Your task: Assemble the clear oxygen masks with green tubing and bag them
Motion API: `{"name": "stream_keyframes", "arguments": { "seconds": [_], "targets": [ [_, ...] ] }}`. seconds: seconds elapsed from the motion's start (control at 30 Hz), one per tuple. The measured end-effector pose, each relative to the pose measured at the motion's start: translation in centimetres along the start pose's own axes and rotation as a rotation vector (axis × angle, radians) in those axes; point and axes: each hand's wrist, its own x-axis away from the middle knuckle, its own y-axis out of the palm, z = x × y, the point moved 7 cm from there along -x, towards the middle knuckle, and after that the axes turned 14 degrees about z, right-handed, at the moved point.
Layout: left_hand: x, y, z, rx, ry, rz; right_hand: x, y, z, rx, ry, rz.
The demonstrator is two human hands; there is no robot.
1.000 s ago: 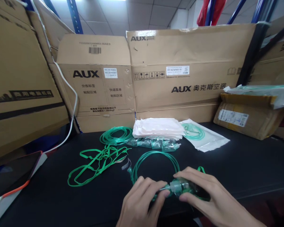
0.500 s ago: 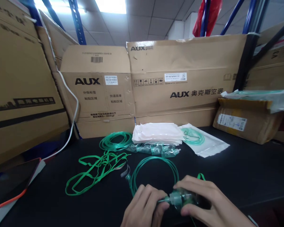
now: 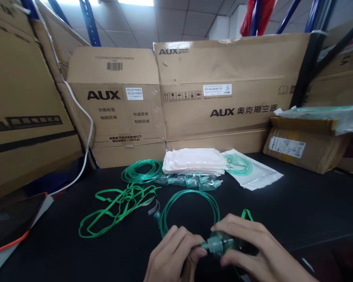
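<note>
My right hand [image 3: 250, 243] is closed around a clear green oxygen mask [image 3: 231, 243], whose connector end points left. With fingers bent, my left hand [image 3: 176, 252] pinches the end of the green tubing at that connector. The tubing and connector meet between the two hands; how deep they fit is hidden by my left fingers. Coiled green tubing [image 3: 191, 192] lies just beyond my hands, with a fitting [image 3: 157, 215] at its left end. A loop of green elastic strap [image 3: 247, 213] sticks up behind my right hand.
Green elastic straps [image 3: 117, 211] lie left on the black table [image 3: 308, 211]. Behind are another tubing coil [image 3: 142, 171], clear green masks [image 3: 194, 181], white packets [image 3: 194, 160] and a packaged mask set [image 3: 250, 168]. Cardboard [image 3: 232, 129] walls the back; a box [image 3: 302, 147] stands right.
The camera view has shifted slightly, so the scene sits a little higher and to the left. Both hands keep hold of the mask and tubing, with little visible movement between them.
</note>
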Motion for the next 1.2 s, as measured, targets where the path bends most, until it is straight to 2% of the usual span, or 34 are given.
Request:
{"name": "stream_keyframes", "arguments": {
  "seconds": [0.27,0.47,0.6,0.8,1.0,1.2],
  "targets": [
    [-0.2,-0.1,-0.5,0.037,-0.09,-0.014,-1.3,-0.1,-2.2,0.017,0.044,-0.085],
    [0.0,0.1,-0.9,0.04,-0.153,-0.034,-1.5,-0.3,-1.9,-0.061,0.028,-0.05],
    [0.1,0.3,-1.1,0.064,-0.182,-0.082,-1.6,0.1,-1.9,-0.11,0.07,-0.109],
    [0.1,0.3,-1.1,0.07,-0.171,-0.09,-1.5,0.1,-1.8,-0.078,0.134,-0.165],
    [0.1,0.4,-0.9,0.067,-0.158,-0.076,-1.3,-0.2,-1.6,-0.033,0.092,-0.116],
    [-0.3,0.0,-0.2,0.072,-0.11,-0.004,-1.7,-0.5,-1.9,-0.042,0.052,-0.068]
  ]
}}
